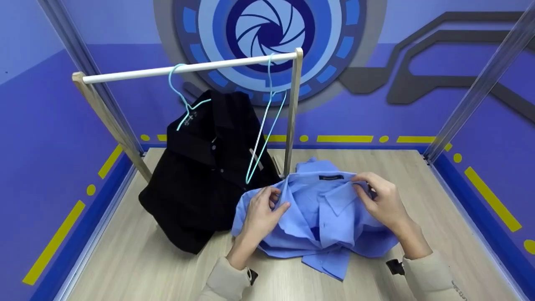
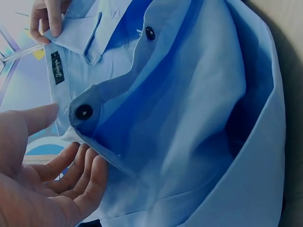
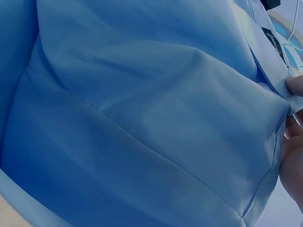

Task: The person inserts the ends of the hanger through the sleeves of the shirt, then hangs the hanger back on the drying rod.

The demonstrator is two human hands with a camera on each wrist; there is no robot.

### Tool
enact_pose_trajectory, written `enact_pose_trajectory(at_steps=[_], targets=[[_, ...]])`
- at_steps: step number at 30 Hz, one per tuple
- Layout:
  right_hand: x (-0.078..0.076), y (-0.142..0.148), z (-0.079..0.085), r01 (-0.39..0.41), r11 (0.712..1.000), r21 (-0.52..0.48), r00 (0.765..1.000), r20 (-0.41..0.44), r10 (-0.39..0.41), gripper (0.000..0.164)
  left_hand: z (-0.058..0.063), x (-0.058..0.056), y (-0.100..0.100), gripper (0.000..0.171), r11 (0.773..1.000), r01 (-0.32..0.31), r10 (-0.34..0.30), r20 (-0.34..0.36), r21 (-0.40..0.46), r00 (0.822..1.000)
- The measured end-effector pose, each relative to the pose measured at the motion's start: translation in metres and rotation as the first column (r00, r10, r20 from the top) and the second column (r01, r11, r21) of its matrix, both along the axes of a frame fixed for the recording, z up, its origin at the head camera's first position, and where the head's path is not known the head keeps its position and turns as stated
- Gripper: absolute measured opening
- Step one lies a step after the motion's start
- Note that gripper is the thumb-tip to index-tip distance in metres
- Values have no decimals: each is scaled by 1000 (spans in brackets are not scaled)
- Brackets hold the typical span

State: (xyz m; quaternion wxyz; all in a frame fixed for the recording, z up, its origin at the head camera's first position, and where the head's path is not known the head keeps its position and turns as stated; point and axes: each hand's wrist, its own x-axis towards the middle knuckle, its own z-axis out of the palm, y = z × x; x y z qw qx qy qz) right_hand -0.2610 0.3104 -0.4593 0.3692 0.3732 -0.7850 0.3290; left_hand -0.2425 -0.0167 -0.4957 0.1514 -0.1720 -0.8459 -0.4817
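Observation:
A light blue button-up shirt [image 1: 301, 217] lies bunched on the wooden table, its collar raised and a dark label inside the neckband. At the collar's right end, my right hand [image 1: 382, 200] pinches the cloth between thumb and fingers; the right wrist view shows this hand [image 3: 294, 156] only in part. My left hand [image 1: 263, 209] is at the left end of the collar. Up close, its thumb stands away from the cloth while the loosely bent fingers [image 2: 97, 170] touch the shirt's edge, below a dark button [image 2: 84, 112].
A wooden rack with a white bar [image 1: 188, 68] stands behind the shirt. From it hang a black shirt [image 1: 196, 188] on a light blue hanger [image 1: 180, 94] and a bare hanger [image 1: 267, 125] beside the right post. Patterned blue walls enclose the table [image 1: 422, 188].

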Motion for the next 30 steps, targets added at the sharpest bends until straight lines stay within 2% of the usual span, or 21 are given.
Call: enact_pose_trajectory(at_steps=[4,12,20,24,30], targets=[[0,0,-1,-20,1000,2,1000,3,20,35,-3,-3,1,25,1000,-9,8,-29,-7,1000],[-1,-1,-2,-85,996,33,996,16,84,35,-8,-8,1,17,1000,-25,24,-36,-14,999],[2,-2,0,-78,995,60,996,51,75,27,-6,-9,2,12,997,-65,64,-23,-29,998],[2,-2,-1,-70,996,49,995,69,67,21,-3,-9,3,12,997,-78,78,-51,-6,996],[4,1,-1,-30,998,60,994,103,24,25,0,-9,4,11,995,-79,83,-86,53,993]])
